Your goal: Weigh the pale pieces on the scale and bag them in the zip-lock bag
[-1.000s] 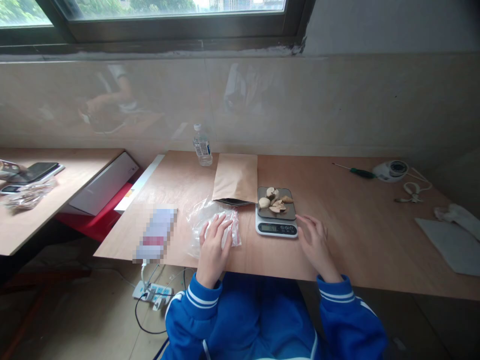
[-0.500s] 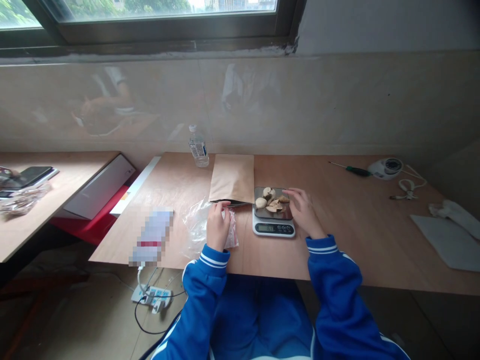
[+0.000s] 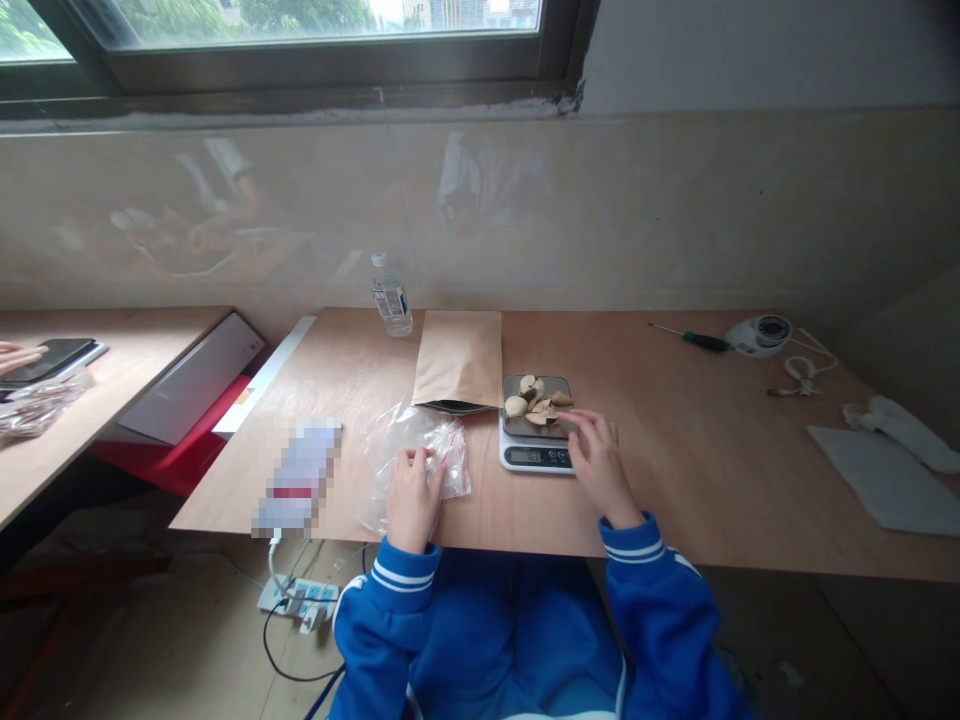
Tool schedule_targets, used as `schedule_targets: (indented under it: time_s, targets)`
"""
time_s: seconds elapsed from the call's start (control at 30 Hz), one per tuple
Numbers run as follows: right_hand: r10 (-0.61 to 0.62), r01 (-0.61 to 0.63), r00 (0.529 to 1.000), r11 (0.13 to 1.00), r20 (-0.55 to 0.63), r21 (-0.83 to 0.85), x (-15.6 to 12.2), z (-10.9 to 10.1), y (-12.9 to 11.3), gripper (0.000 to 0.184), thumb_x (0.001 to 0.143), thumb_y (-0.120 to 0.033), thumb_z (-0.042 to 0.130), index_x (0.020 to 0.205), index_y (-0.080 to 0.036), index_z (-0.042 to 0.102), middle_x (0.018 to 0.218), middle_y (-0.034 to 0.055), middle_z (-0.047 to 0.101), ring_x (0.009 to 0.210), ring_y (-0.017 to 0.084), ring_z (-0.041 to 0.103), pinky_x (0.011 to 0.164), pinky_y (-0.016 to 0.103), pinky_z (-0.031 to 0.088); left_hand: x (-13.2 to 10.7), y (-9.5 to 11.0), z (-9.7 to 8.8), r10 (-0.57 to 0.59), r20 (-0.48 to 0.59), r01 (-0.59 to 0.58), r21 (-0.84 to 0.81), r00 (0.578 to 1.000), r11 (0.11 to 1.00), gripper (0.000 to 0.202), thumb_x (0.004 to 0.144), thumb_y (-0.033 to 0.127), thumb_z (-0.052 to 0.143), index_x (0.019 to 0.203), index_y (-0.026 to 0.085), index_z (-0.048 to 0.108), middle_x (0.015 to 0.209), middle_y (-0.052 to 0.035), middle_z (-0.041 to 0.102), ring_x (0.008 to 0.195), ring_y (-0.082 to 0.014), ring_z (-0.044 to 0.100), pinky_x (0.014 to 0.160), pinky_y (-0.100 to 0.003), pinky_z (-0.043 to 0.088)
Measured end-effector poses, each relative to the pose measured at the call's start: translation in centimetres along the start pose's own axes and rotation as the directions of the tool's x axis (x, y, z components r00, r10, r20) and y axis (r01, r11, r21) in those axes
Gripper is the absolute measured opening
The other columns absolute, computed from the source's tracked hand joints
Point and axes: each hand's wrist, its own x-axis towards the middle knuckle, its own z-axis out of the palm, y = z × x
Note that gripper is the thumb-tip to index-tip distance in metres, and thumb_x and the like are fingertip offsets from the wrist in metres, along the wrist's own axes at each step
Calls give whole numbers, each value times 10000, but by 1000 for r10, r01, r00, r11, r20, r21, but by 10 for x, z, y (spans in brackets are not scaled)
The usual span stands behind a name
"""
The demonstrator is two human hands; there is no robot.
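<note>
My left hand rests on a clear plastic zip bag, fingers loosely bent and a little apart, not visibly gripping it. My right hand reaches over the right side of a white kitchen scale, covering part of its display panel. Its fingers are stretched out, their tips at the edge of several pale brown dried pieces, perhaps mushrooms, on the scale's metal plate. Whether they touch a piece I cannot tell. Left of the scale lies a brown paper pouch, its dark mouth facing me.
A water bottle stands behind the pouch. A blurred phone lies left, cabled to a power strip below. At right are a screwdriver, a white camera and a grey sheet. Another person's hand is far left.
My left hand has drawn back from the pouch's mouth onto the plastic bag. My right hand has moved nearer me, from beside the plate to the scale's front right. The view has shifted slightly.
</note>
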Motion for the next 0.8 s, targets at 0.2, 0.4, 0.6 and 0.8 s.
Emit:
schedule_targets:
  time_s: [0.2,0.4,0.6,0.8]
  targets:
    - [36,-60,993,976,115,211,-25,15,-52,260,902,-216,395,1057,-223,604,1035,82,538,1003,223,509,900,397,426,-11,19,-21,-131,-86,111,-206,988,972,250,872,382,434,883,199,604,761,-15,589,601,-136,546,613,-280,457]
    - [-4,-251,922,755,388,605,-44,37,-126,265,916,-318,442,1153,-224,516,1034,60,582,920,170,587,794,298,499,-35,52,-27,-184,-204,63,-488,962,871,254,859,384,498,999,199,602,785,-11,648,640,-122,608,624,-244,487]
    - [71,-378,896,637,438,672,-53,31,-144,333,883,-368,500,1174,-218,435,1055,62,623,888,161,629,787,293,511,-37,49,-29,-200,-215,53,-544,956,837,262,867,367,497,1041,208,612,867,-29,669,741,-140,639,687,-254,504]
    - [297,-457,886,695,358,555,-48,30,-112,147,866,-354,486,825,-217,454,693,8,632,619,149,620,578,265,498,-36,47,-32,-238,-298,16,-593,925,805,245,871,340,496,1025,197,622,738,-2,610,597,-95,551,574,-210,465]
